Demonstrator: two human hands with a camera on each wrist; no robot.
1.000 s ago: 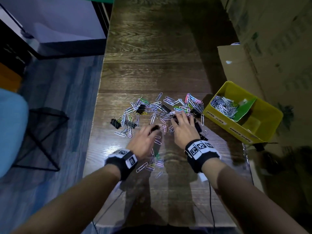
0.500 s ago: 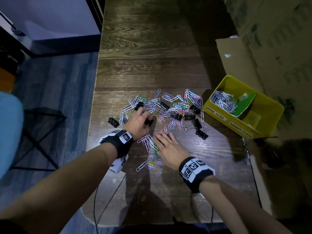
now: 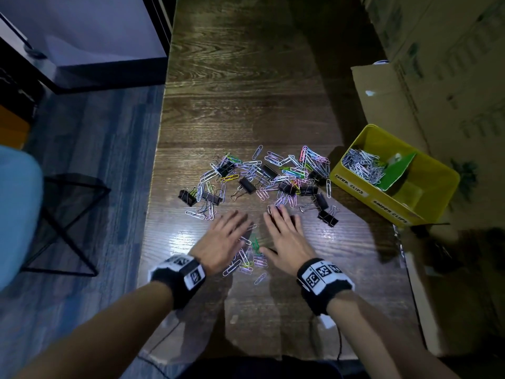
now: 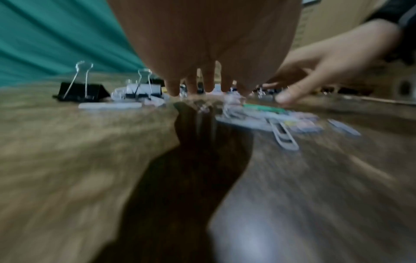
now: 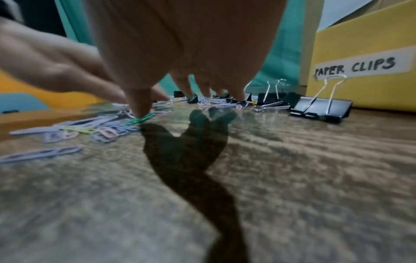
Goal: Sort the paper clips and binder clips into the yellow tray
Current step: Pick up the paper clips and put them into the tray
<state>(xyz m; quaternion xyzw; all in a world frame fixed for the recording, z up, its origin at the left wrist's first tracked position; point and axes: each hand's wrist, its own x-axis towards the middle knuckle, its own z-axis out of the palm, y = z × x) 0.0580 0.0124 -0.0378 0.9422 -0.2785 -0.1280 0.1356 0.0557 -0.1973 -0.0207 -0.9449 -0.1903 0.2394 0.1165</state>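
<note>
Nearest you, both hands lie flat with fingers spread and released, grasping nothing: your left hand (image 3: 222, 240) and right hand (image 3: 287, 239) frame a small heap of pastel paper clips (image 3: 247, 262) on the wooden surface (image 3: 246, 105). Your right wrist view shows what the head view hides: the right thumb tip presses on a green paper clip (image 5: 140, 119), and the tray label reads "PAPER CLIPS". The left wrist view, blurred, shows the left fingertips (image 4: 172, 89) just above or touching the surface; you cannot tell which. Beyond your fingers lies the main scatter of coloured paper clips (image 3: 276, 170) mixed with black binder clips (image 3: 326, 216). Farther right sits the yellow tray (image 3: 355, 184); white paper clips (image 3: 362, 165) fill its near compartment beside a green divider (image 3: 396, 170).
</note>
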